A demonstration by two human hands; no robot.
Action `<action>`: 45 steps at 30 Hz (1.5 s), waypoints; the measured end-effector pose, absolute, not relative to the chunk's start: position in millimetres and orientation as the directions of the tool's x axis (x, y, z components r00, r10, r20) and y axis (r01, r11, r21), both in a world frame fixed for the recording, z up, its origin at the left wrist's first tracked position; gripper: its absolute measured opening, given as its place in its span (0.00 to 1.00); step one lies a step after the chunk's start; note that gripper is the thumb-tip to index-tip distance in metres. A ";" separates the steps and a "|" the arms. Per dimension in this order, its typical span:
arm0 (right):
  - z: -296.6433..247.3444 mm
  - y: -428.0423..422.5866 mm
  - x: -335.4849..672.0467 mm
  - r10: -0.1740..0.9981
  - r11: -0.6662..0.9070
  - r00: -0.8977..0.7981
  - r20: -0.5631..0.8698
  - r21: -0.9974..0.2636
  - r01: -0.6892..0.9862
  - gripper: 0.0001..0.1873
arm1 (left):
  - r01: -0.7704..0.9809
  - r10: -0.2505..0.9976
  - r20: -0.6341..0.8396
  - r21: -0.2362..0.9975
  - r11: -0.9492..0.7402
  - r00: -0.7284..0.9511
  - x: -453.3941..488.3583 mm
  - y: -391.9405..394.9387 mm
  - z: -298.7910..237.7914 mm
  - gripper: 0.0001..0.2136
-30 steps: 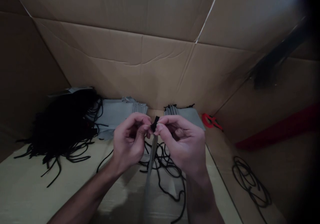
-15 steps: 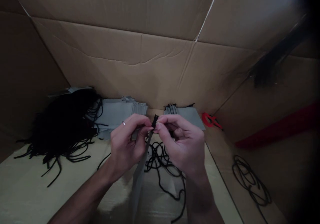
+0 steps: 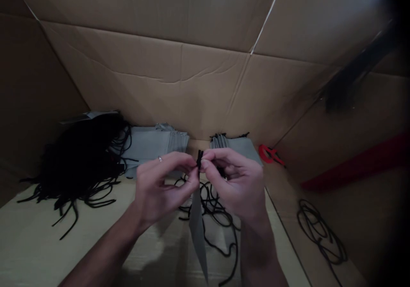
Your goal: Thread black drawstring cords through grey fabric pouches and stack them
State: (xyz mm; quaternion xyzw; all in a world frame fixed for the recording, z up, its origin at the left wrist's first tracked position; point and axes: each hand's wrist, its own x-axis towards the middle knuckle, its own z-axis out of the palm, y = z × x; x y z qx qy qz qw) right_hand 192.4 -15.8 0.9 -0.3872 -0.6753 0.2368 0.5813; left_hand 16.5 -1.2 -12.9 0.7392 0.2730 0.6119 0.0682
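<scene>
We pinch a stiff black cord end (image 3: 200, 159) above a pale cardboard table (image 3: 96, 244).
Our left fingers (image 3: 192, 171) and right fingers (image 3: 205, 163) are closed on it, near the table's far edge, while a flat grey fabric piece (image 3: 197, 231) hangs down just below them. Under our hands lies a loose tangle of thin black cord (image 3: 211, 210); a heap of black cords (image 3: 80, 150) and a stack of grey fabric bags (image 3: 153, 144) sit toward the far left corner.
</scene>
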 end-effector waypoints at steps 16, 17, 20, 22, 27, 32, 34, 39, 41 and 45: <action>7.2 -13.6 203.9 0.754 0.641 -0.176 0.632 -0.654 0.401 0.06 | 0.418 0.406 0.877 0.278 -0.865 0.258 9.7 1.7 -6.6 0.07; 8.1 -13.7 205.1 0.736 0.657 -0.196 0.647 -0.616 0.434 0.06 | 0.431 0.381 0.880 0.238 -0.870 0.284 9.5 1.7 -6.7 0.07; 9.9 -13.7 207.1 0.697 0.690 -0.234 0.678 -0.545 0.477 0.07 | 0.439 0.336 0.884 0.173 -0.881 0.324 9.4 1.7 -7.6 0.07; 9.9 -13.7 207.8 0.702 0.689 -0.226 0.676 -0.564 0.455 0.08 | 0.411 0.338 0.890 0.196 -0.890 0.307 9.8 1.4 -7.8 0.08; 4.9 -13.9 208.8 0.779 0.625 -0.166 0.605 -0.726 0.286 0.08 | 0.247 0.469 0.860 0.418 -0.874 0.203 9.4 0.9 -9.5 0.10; 0.0 -12.1 207.5 0.832 0.552 -0.136 0.538 -0.827 0.108 0.06 | 0.107 0.568 0.803 0.558 -0.823 0.181 6.7 4.6 -14.9 0.11; -0.4 -11.3 206.5 0.839 0.541 -0.120 0.531 -0.837 0.082 0.06 | 0.038 0.612 0.768 0.617 -0.786 0.190 7.8 6.3 -15.5 0.10; 0.3 -10.6 205.9 0.796 0.605 -0.069 0.601 -0.789 0.107 0.08 | -0.099 0.746 0.589 0.801 -0.591 0.310 13.7 10.1 -15.8 0.10; 1.0 -11.0 207.3 0.765 0.641 -0.058 0.641 -0.751 0.161 0.09 | -0.081 0.758 0.517 0.843 -0.532 0.398 13.8 12.3 -16.9 0.06; 4.2 -11.7 212.9 0.728 0.682 -0.111 0.676 -0.700 0.212 0.11 | 0.009 0.751 0.499 0.831 -0.557 0.432 9.0 15.2 -16.9 0.10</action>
